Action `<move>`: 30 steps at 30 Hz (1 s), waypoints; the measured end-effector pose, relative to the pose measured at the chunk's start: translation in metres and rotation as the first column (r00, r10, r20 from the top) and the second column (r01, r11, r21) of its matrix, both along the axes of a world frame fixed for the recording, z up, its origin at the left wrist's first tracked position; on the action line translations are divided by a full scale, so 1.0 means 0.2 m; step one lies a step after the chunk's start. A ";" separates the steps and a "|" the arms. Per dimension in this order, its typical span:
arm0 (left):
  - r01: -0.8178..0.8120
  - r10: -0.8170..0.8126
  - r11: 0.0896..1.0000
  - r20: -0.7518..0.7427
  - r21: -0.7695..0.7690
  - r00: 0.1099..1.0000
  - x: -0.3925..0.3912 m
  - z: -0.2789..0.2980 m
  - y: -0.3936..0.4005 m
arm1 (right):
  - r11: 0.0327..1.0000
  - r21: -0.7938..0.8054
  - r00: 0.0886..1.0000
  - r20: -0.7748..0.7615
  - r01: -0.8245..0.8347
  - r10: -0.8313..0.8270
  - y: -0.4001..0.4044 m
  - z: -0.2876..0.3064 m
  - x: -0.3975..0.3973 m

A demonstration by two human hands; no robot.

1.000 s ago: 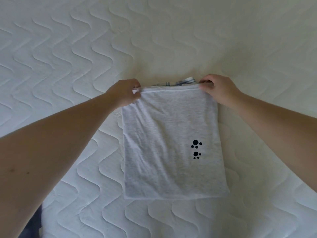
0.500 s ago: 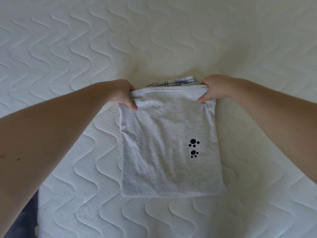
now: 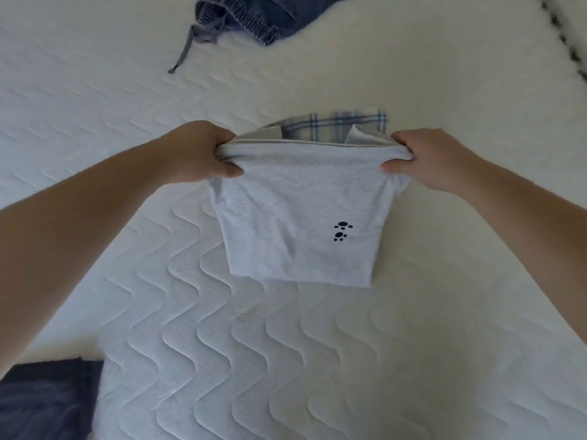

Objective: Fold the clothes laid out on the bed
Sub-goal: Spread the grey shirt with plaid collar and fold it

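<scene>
Now you hold the grey paw-print garment point(image 3: 298, 223) lifted mid-bed, left hand point(image 3: 203, 154) and right hand point(image 3: 422, 160) each pinching a top corner. Loosen either pinch and the folded layers, plaid lining point(image 3: 333, 127) included, could slide apart. Drawstring trousers point(image 3: 247, 17) lie far; dark navy cloth point(image 3: 44, 398) sits near left.

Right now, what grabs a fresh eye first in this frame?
Mid-frame, the left hand and right hand grip the top corners of a folded grey garment with small black paw prints, its far edge lifted off the quilted mattress. A plaid fabric peeks out behind it, and blue drawstring pants lie at top.
</scene>
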State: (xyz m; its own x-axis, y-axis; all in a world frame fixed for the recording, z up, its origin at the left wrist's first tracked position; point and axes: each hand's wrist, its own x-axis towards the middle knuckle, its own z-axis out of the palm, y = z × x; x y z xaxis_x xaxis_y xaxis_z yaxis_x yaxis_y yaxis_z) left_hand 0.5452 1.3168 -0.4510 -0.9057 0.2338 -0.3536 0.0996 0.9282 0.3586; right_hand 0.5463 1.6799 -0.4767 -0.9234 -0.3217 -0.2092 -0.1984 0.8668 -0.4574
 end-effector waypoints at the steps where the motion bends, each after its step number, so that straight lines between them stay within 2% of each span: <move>1: -0.002 0.002 1.000 -0.060 0.015 0.998 0.01 0.07 -0.01 | 1.000 -0.014 0.999 -0.046 0.007 -0.008 0.00 0.08 -0.01; 6: 0.006 0.007 0.999 -0.320 0.039 0.947 0.14 0.22 -0.04 | 1.000 0.008 0.956 -0.293 0.000 0.003 -0.04 0.23 0.07; 9: 0.022 -0.012 1.000 -0.423 0.019 0.906 0.27 0.07 -0.06 | 0.998 0.064 0.913 -0.406 -0.025 0.049 -0.06 0.11 0.20; 12: 0.056 -0.045 0.998 -0.467 0.010 0.883 0.46 -0.20 -0.07 | 0.991 0.129 0.916 -0.394 -0.033 0.082 -0.09 -0.10 0.38; 16: 0.052 -0.031 0.998 -0.454 0.035 0.891 0.85 -0.59 -0.04 | 0.975 0.197 0.928 -0.336 -0.101 0.164 -0.09 -0.43 0.70; 21: 0.094 -0.091 0.996 -0.390 -0.011 0.916 1.32 -0.98 -0.02 | 0.963 0.231 0.974 -0.145 -0.136 0.172 -0.07 -0.79 1.14; 23: 0.110 -0.109 0.994 -0.387 -0.021 0.915 1.45 -1.06 -0.02 | 0.969 0.194 0.976 -0.123 -0.155 0.181 -0.06 -0.87 1.26; 25: 0.111 -0.141 0.989 -0.366 -0.101 0.920 1.56 -1.12 0.00 | 0.973 0.172 0.973 -0.144 -0.155 0.181 -0.05 -0.92 1.36; 27: 0.119 -0.173 0.974 -0.292 -0.194 0.941 1.67 -1.14 0.03 | 0.967 0.216 0.974 -0.150 -0.134 0.169 -0.05 -0.96 1.46; 30: 0.106 -0.146 0.960 -0.137 -0.259 0.980 1.80 -1.16 0.07 | 0.941 0.302 0.987 0.012 -0.154 0.157 -0.04 -1.00 1.59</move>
